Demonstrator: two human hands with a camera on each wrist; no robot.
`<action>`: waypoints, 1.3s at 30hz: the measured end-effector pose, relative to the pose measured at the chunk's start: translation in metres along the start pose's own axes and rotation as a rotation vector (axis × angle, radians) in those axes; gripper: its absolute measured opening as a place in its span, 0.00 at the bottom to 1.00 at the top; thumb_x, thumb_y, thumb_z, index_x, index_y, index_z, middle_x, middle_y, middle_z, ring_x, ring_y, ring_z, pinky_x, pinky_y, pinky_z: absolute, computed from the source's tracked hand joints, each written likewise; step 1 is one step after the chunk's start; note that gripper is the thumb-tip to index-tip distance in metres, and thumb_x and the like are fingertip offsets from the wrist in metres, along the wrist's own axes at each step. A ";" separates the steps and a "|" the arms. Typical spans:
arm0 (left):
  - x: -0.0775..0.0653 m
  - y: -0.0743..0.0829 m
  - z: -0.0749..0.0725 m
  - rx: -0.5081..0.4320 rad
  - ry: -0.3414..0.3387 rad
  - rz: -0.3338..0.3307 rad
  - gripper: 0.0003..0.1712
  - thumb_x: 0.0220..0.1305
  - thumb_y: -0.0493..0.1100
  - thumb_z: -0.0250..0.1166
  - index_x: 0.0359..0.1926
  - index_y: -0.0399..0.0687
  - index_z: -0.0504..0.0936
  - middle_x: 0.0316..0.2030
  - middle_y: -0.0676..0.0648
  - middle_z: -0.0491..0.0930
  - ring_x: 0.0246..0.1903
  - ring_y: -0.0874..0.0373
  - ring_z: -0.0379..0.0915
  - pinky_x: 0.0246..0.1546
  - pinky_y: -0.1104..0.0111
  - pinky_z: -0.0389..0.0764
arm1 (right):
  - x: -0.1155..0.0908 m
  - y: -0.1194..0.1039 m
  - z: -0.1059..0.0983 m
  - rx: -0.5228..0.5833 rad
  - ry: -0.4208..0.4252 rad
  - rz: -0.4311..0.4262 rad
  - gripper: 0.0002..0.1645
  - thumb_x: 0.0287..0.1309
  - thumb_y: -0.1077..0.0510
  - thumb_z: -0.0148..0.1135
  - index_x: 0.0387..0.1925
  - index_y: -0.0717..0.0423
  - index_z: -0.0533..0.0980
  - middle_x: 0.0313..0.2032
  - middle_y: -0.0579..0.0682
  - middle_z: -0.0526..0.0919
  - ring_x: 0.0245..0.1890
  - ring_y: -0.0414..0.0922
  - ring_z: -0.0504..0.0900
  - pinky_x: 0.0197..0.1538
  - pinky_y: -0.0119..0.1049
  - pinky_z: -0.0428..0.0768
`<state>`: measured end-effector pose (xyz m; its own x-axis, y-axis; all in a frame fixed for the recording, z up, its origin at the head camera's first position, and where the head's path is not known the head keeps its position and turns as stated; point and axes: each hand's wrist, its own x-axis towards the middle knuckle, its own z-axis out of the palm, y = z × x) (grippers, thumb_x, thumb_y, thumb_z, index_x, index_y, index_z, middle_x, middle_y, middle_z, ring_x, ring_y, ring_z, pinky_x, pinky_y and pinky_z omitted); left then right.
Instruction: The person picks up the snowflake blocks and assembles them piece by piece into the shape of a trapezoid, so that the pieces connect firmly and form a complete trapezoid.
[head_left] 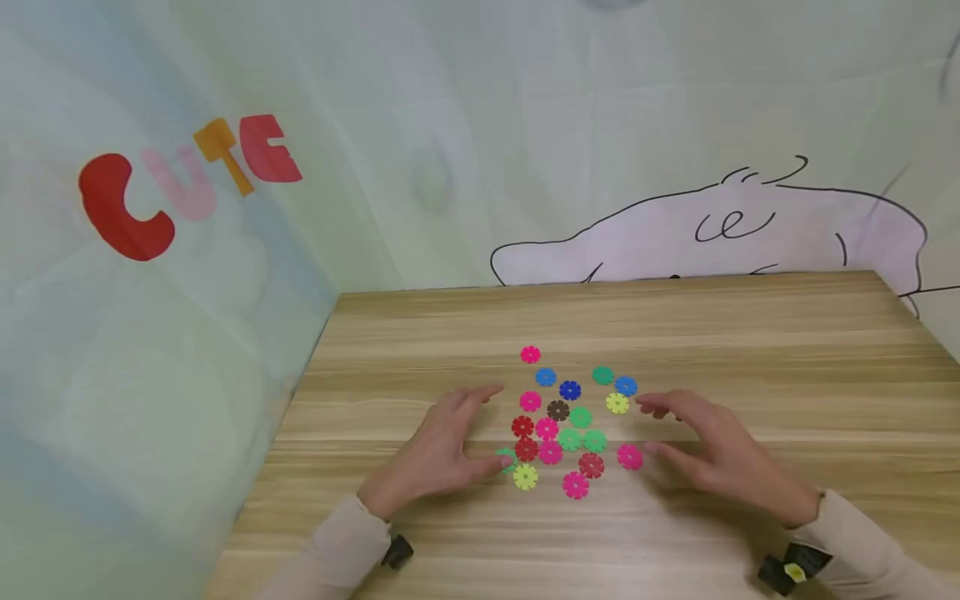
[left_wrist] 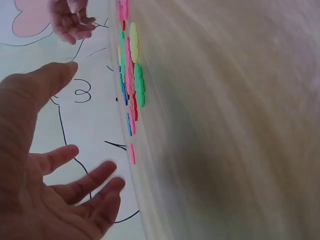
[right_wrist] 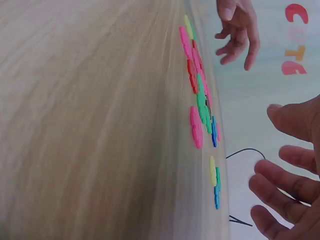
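Several flat, notched plastic discs lie spread over the middle of the wooden table, among them a brown disc [head_left: 558, 410], a dark blue disc [head_left: 570, 390] and a red disc [head_left: 527, 449]. My left hand [head_left: 450, 446] hovers at the left of the spread, fingers loosely bent, its thumb over part of a green disc [head_left: 506, 460]. At the right side my right hand [head_left: 716, 446] is held above the table, thumb close to a pink disc [head_left: 630, 457] and fingertips near a yellow disc [head_left: 617, 403]. Both wrist views show the hands raised, with nothing held.
The wooden table [head_left: 420, 333] meets a printed cloth backdrop [head_left: 420, 125] at its far and left edges. Coloured letters decorate the left cloth, and a line-drawn animal [head_left: 660, 233] the back one. A dark strapped device [head_left: 795, 569] is on the right wrist.
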<state>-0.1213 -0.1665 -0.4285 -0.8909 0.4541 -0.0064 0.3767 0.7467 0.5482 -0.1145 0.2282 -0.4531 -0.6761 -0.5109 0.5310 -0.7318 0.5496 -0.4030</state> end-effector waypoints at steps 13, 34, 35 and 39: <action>0.011 -0.020 0.014 -0.210 -0.102 0.096 0.21 0.63 0.50 0.80 0.56 0.56 0.89 0.47 0.58 0.87 0.48 0.63 0.80 0.55 0.68 0.82 | -0.019 0.002 0.024 0.248 -0.117 0.192 0.24 0.59 0.63 0.79 0.56 0.47 0.85 0.41 0.37 0.85 0.36 0.35 0.75 0.37 0.28 0.77; 0.015 -0.019 0.016 -0.287 -0.133 0.140 0.11 0.67 0.40 0.76 0.45 0.59 0.85 0.35 0.56 0.85 0.36 0.67 0.78 0.39 0.74 0.81 | -0.006 0.005 0.034 0.273 -0.146 0.210 0.19 0.60 0.67 0.77 0.44 0.42 0.81 0.34 0.32 0.83 0.31 0.29 0.75 0.33 0.27 0.78; 0.015 -0.017 0.016 -0.296 -0.112 0.129 0.10 0.67 0.40 0.76 0.44 0.59 0.85 0.34 0.56 0.85 0.34 0.67 0.77 0.37 0.73 0.81 | -0.005 0.004 0.034 0.271 -0.147 0.223 0.19 0.60 0.66 0.77 0.44 0.41 0.81 0.33 0.30 0.84 0.30 0.28 0.76 0.33 0.26 0.79; 0.016 -0.008 0.014 -0.395 -0.014 0.033 0.09 0.68 0.42 0.76 0.44 0.61 0.87 0.32 0.56 0.84 0.30 0.65 0.76 0.33 0.74 0.78 | 0.003 0.002 0.031 0.248 -0.121 0.240 0.22 0.57 0.67 0.79 0.45 0.40 0.82 0.30 0.30 0.86 0.28 0.28 0.76 0.31 0.27 0.78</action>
<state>-0.1345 -0.1585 -0.4452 -0.8752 0.4837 0.0068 0.2762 0.4881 0.8279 -0.1202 0.2071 -0.4755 -0.8253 -0.4699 0.3132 -0.5399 0.4939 -0.6816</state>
